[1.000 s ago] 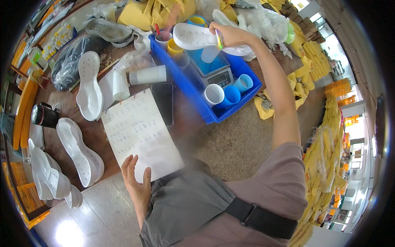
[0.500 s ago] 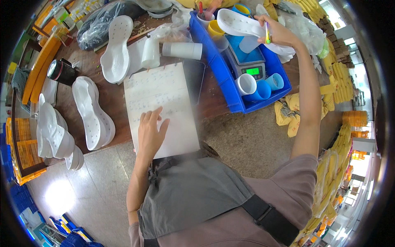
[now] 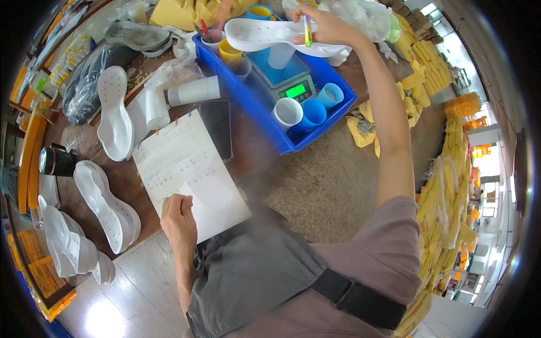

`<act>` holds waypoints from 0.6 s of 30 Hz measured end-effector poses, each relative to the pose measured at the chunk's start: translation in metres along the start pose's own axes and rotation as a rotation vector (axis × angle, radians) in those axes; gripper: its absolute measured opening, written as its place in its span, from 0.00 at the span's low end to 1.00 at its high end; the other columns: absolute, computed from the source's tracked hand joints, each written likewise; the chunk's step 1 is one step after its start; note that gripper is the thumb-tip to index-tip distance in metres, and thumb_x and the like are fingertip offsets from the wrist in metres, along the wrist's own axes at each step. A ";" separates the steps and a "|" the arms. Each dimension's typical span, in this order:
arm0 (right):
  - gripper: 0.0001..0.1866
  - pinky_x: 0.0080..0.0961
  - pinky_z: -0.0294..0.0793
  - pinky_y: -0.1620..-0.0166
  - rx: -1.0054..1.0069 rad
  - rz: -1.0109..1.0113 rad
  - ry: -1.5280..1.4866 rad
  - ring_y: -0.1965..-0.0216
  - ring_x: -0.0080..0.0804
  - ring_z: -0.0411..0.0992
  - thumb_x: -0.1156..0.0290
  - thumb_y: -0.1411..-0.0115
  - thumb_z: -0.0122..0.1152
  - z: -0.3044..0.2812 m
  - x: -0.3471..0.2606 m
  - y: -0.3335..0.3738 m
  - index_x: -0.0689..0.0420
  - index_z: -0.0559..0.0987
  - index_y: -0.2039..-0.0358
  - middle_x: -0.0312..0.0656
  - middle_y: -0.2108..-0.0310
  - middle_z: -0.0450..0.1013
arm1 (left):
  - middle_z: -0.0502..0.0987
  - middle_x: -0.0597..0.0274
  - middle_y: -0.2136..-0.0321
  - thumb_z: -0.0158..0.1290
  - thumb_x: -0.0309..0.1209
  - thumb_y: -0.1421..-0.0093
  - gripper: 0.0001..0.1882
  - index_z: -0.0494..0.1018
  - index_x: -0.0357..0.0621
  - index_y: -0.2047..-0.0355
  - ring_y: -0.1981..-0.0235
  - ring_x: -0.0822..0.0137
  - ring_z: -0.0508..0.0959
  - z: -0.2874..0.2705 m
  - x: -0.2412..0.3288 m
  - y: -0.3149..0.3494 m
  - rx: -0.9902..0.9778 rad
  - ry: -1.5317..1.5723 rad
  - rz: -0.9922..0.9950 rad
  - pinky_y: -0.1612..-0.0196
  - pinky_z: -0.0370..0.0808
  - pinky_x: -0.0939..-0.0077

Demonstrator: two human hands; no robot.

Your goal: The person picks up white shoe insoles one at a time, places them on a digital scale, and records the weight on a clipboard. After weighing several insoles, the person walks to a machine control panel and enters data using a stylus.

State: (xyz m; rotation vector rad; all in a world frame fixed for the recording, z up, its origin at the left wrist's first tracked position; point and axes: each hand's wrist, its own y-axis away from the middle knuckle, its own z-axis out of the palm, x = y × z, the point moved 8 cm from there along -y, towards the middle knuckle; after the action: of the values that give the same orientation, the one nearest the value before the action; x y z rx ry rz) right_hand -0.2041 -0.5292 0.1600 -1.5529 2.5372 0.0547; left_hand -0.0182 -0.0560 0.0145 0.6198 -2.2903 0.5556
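Note:
My right hand [image 3: 332, 28] reaches over a blue bin, its fingers closed round a marker pen [image 3: 307, 32] and the end of a white shoe sole [image 3: 259, 34]. Below that hand another white piece partly shows. Beneath the sole, a digital scale [image 3: 284, 76] with a lit green display sits in the blue bin [image 3: 287, 143], bearing a translucent cup [image 3: 280, 55]. My left hand [image 3: 179, 222] lies at the lower left of an open notebook [image 3: 186, 169] with handwriting. Its fingers are curled together beside a raised bit of page, which they seem to pinch.
White [image 3: 288, 112], blue [image 3: 311, 115] and yellow cups [image 3: 229, 52] stand in the bin. More white soles [image 3: 107, 205] lie on the left of the table, near a black cylindrical object [image 3: 56, 160]. A dark flat tablet-like thing [image 3: 217, 129] rests beside the notebook. Yellow sacks [image 3: 439, 225] line the right.
My left hand has gone from spread flat on the notebook to curled fingers nearer its lower left edge. My right hand still holds the pen and sole. The whole view has shifted.

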 end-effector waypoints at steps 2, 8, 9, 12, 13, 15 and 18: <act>0.31 0.36 0.72 0.43 0.026 -0.106 -0.001 0.45 0.39 0.72 0.50 0.45 0.78 0.000 -0.010 -0.005 0.50 0.73 0.49 0.37 0.50 0.74 | 0.74 0.51 0.74 0.57 0.25 0.35 0.07 0.73 0.36 0.70 0.72 0.52 0.74 -0.009 0.002 0.005 0.051 0.033 -0.007 0.66 0.70 0.62; 0.32 0.39 0.72 0.45 0.057 -0.097 0.030 0.46 0.43 0.72 0.51 0.48 0.80 0.010 -0.014 -0.018 0.51 0.73 0.51 0.42 0.51 0.75 | 0.78 0.57 0.62 0.57 0.24 0.34 0.03 0.78 0.40 0.60 0.64 0.61 0.77 -0.022 0.008 0.017 0.031 0.084 -0.151 0.67 0.72 0.71; 0.32 0.39 0.72 0.46 0.025 -0.086 0.028 0.47 0.44 0.73 0.51 0.49 0.80 0.013 -0.014 -0.021 0.51 0.72 0.51 0.43 0.51 0.75 | 0.78 0.57 0.59 0.58 0.25 0.34 0.05 0.78 0.41 0.59 0.62 0.62 0.77 -0.023 0.008 0.019 0.027 0.099 -0.179 0.67 0.73 0.72; 0.33 0.40 0.72 0.48 -0.043 -0.061 0.021 0.50 0.46 0.75 0.50 0.50 0.80 0.016 -0.018 -0.026 0.52 0.71 0.53 0.46 0.53 0.76 | 0.78 0.56 0.53 0.60 0.26 0.35 0.08 0.78 0.42 0.56 0.59 0.62 0.78 -0.025 0.011 0.021 0.057 0.082 -0.156 0.66 0.74 0.73; 0.34 0.41 0.72 0.49 -0.047 -0.058 0.018 0.51 0.47 0.75 0.50 0.51 0.81 0.015 -0.020 -0.028 0.52 0.71 0.54 0.47 0.54 0.76 | 0.78 0.55 0.51 0.60 0.26 0.35 0.09 0.78 0.42 0.55 0.58 0.61 0.79 -0.026 0.013 0.021 0.075 0.066 -0.131 0.66 0.75 0.73; 0.37 0.42 0.74 0.51 -0.092 -0.036 0.046 0.52 0.50 0.76 0.49 0.52 0.81 0.016 -0.023 -0.031 0.54 0.70 0.51 0.50 0.56 0.77 | 0.78 0.54 0.50 0.60 0.26 0.35 0.09 0.78 0.42 0.55 0.56 0.61 0.79 -0.027 0.013 0.024 0.095 0.060 -0.122 0.65 0.76 0.72; 0.42 0.45 0.77 0.53 -0.150 -0.021 0.092 0.55 0.55 0.78 0.46 0.54 0.81 0.017 -0.024 -0.035 0.57 0.71 0.47 0.55 0.59 0.78 | 0.78 0.54 0.49 0.60 0.26 0.35 0.10 0.79 0.42 0.54 0.55 0.61 0.79 -0.028 0.011 0.027 0.087 0.061 -0.147 0.63 0.77 0.71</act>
State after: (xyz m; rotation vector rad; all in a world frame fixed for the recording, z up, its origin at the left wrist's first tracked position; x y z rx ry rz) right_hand -0.1602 -0.5219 0.1488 -1.6721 2.6418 0.1782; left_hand -0.0272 -0.0224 0.0352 0.7953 -2.1523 0.5969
